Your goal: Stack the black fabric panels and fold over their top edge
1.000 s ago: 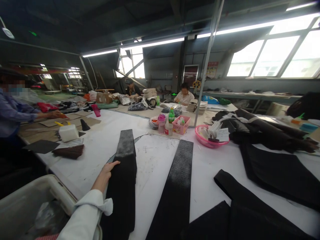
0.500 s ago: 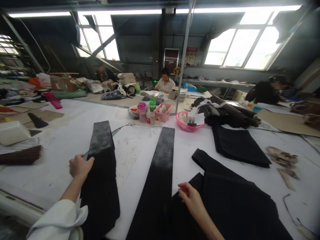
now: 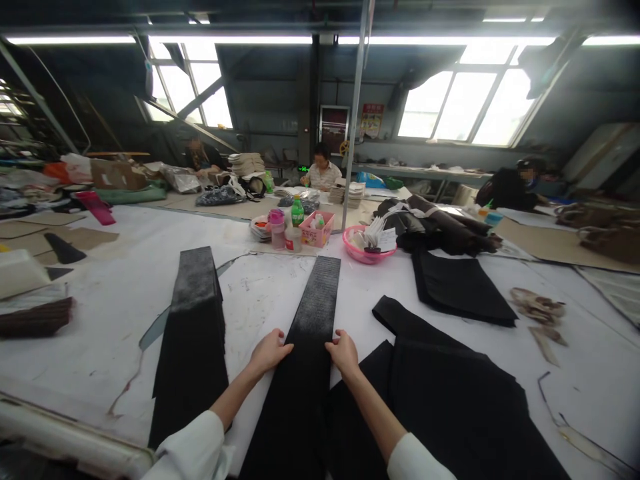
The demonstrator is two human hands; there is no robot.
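A long black fabric strip (image 3: 309, 360), greyish and worn-looking at its far end, lies lengthwise in front of me. My left hand (image 3: 270, 350) is at its left edge, thumb on top and the fingers curled by the side. On the opposite edge my right hand (image 3: 344, 351) grips likewise, its fingertips partly hidden. To the left rests a thick stack of similar black strips (image 3: 193, 347), with no hand on it. Wide black fabric pieces (image 3: 450, 393) spread beside my right forearm.
Folded black cloth (image 3: 463, 287) lies at the right, near beige scraps (image 3: 537, 307). A pink basin (image 3: 369, 253), a pink basket (image 3: 317, 233) and a green bottle (image 3: 297, 211) stand beyond the strips, around a metal pole (image 3: 354, 133). Several people sit farther back.
My left hand has left the left stack and moved right to the middle strip's left edge. My right hand has shifted up and left onto its right edge. The view has turned slightly.
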